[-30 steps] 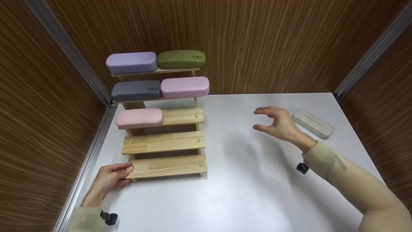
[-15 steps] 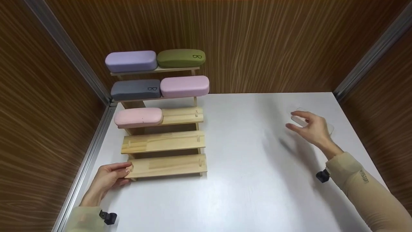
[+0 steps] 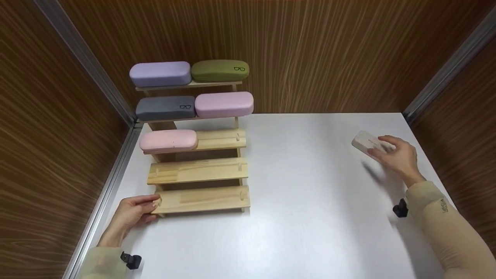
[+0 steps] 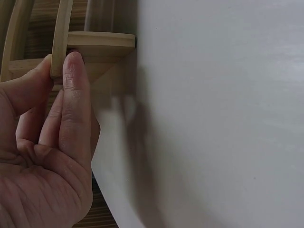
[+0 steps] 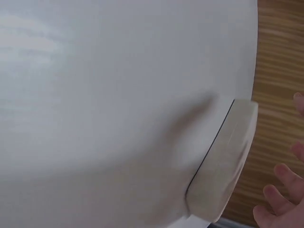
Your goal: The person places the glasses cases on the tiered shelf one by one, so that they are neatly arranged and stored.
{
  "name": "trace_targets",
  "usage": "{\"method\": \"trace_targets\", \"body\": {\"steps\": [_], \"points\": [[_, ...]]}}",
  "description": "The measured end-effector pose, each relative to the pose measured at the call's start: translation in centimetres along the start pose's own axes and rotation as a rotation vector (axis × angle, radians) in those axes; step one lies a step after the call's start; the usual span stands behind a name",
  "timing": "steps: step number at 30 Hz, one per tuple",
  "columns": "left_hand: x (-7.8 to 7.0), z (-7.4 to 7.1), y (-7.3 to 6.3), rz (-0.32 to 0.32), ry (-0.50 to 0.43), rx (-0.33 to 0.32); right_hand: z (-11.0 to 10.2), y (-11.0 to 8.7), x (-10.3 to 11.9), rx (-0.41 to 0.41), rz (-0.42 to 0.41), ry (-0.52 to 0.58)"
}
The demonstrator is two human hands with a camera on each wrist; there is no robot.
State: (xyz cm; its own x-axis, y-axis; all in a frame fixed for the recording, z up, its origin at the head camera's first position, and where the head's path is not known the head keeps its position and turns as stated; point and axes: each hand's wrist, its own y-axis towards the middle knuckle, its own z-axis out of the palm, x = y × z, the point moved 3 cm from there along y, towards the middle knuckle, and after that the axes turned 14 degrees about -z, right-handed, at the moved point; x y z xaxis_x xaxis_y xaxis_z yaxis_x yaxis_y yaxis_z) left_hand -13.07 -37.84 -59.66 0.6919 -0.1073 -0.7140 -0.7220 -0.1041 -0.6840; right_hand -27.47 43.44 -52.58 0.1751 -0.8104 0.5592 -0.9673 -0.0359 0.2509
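Note:
At the lower left in the head view, my left hand [image 3: 131, 212] pinches the left end of the lowest shelf of a stepped wooden display rack [image 3: 209, 198]. The left wrist view shows thumb and fingers on either side of the thin wooden edge. Far right on the table, my right hand [image 3: 403, 157] is over a whitish glasses case [image 3: 362, 140], thumb on its near side and fingers towards its far side. In the right wrist view, spread fingers [image 5: 282, 176] stand apart from the case, whose dark seam shows; the thumb is out of that view.
On the rack's upper shelves sit a lavender case [image 3: 161, 73], an olive case [image 3: 219, 70], a grey case [image 3: 164, 108] and two pink cases, one [image 3: 224, 104] above the other [image 3: 168, 140]. Wood-grain walls [image 3: 310, 54] enclose the white table [image 3: 302, 217].
My right hand has moved right from mid-table to the whitish glasses case. My left hand has stayed at the lowest shelf's end.

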Motion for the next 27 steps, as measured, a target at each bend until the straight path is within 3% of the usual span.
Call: {"method": "trace_targets", "body": {"steps": [5,13,27], "points": [[0.0,0.0,0.1,0.007,0.02,-0.004,-0.3,0.2,-1.7,-0.006,0.012,-0.029],[0.1,-0.1,0.2,-0.004,0.006,-0.015,-0.1,0.7,-3.9,0.083,0.116,0.022],[0.0,0.0,0.0,0.0,-0.01,-0.008,1.2,0.4,-5.3,0.178,0.237,0.114]]}}
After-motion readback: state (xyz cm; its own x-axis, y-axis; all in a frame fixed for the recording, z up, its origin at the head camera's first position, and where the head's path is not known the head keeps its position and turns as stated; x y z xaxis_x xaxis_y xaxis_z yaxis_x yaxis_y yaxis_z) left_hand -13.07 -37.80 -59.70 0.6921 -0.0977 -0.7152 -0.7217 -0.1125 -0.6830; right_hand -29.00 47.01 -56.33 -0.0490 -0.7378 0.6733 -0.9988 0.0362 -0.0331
